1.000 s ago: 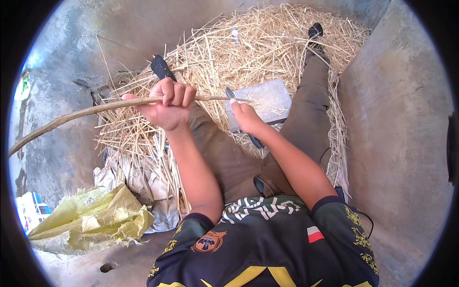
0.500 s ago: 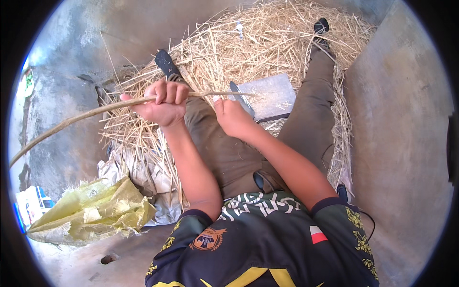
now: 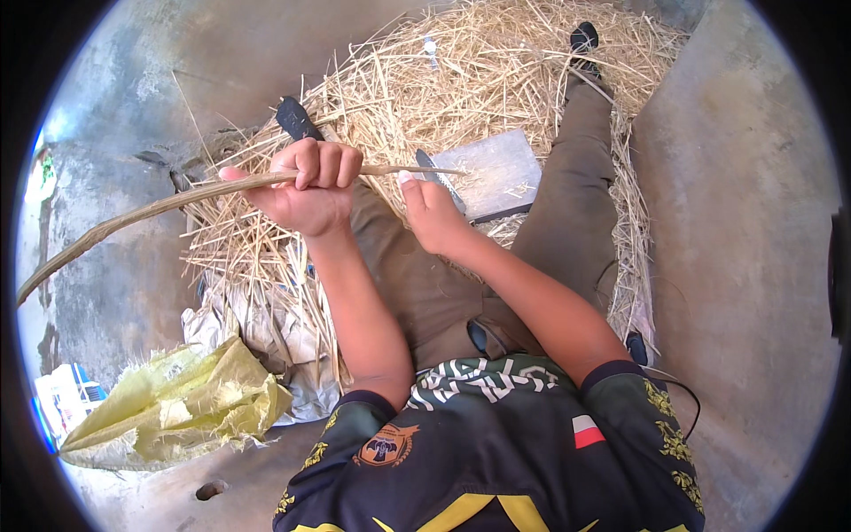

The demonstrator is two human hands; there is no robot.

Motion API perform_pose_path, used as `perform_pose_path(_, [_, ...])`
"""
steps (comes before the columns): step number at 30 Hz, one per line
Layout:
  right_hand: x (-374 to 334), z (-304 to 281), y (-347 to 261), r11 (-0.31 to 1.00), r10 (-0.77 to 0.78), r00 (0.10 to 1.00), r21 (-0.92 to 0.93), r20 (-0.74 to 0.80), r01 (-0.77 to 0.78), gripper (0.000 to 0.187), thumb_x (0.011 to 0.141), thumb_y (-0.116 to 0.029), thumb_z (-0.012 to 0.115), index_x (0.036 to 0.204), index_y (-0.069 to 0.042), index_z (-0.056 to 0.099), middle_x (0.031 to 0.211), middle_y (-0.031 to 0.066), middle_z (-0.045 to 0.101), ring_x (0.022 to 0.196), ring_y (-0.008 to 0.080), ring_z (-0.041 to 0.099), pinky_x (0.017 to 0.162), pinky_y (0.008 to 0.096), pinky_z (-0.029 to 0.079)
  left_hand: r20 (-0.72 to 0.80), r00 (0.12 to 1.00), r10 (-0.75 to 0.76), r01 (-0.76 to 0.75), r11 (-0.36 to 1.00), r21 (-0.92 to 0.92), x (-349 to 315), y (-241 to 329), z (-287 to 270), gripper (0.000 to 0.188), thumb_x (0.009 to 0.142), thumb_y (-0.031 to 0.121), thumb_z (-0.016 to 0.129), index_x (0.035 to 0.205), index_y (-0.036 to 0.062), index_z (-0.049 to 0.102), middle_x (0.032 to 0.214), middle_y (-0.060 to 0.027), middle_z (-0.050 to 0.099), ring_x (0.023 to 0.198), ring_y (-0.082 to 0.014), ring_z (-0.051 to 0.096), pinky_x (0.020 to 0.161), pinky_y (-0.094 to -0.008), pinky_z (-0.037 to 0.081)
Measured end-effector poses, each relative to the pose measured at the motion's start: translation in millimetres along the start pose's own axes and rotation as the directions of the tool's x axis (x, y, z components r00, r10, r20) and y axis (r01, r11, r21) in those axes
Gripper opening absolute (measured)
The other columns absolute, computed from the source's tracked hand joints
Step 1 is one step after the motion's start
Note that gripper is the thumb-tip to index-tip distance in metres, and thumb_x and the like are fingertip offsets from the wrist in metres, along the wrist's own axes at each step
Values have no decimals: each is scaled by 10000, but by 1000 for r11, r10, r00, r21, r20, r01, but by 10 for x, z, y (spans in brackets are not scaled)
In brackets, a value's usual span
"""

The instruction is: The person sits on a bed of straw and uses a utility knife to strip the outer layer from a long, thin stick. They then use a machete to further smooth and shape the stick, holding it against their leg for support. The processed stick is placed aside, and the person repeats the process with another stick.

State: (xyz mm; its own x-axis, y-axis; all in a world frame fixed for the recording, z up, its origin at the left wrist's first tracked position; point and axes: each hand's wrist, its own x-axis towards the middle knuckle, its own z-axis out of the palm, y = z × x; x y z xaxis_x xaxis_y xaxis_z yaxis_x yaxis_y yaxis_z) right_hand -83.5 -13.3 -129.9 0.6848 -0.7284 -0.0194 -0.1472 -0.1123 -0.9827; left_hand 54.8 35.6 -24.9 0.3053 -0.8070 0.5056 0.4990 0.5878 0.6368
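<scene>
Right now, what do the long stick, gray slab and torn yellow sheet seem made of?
Long stick: probably wood or dried stem, matte and unvarnished; it is brown with lengthwise streaks. Gray slab: possibly stone or board, dull; its plain flat face leaves it open. Torn yellow sheet: likely woven plastic, faintly glossy; its edges fray.

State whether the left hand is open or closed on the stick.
Closed: the left hand curls its fingers over the stick, which shows on both sides of the fist.
</scene>
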Motion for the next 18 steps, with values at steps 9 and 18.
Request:
perform_pose_path(9, [71, 100, 256, 996, 25, 1000, -86, 9, -24, 630, 1064, -400, 306, 807, 71, 637, 814, 326, 646, 856, 506, 644, 817, 541, 484, -74, 996, 54, -50, 997, 61, -49, 78, -96, 823, 786, 944, 344, 541, 166, 236, 467, 46, 217, 419, -121, 160, 422, -290, 131])
perform_pose_path(18, [209, 93, 814, 972, 214, 974, -82, -68, -219, 663, 1070, -440, 299, 721, 57, 564, 632, 262, 569, 654, 422, 589, 702, 507, 455, -89, 992, 94, -92, 995, 25, 9, 39, -41, 825, 787, 962, 222, 550, 173, 259, 464, 54, 194, 422, -106, 120, 412, -279, 102])
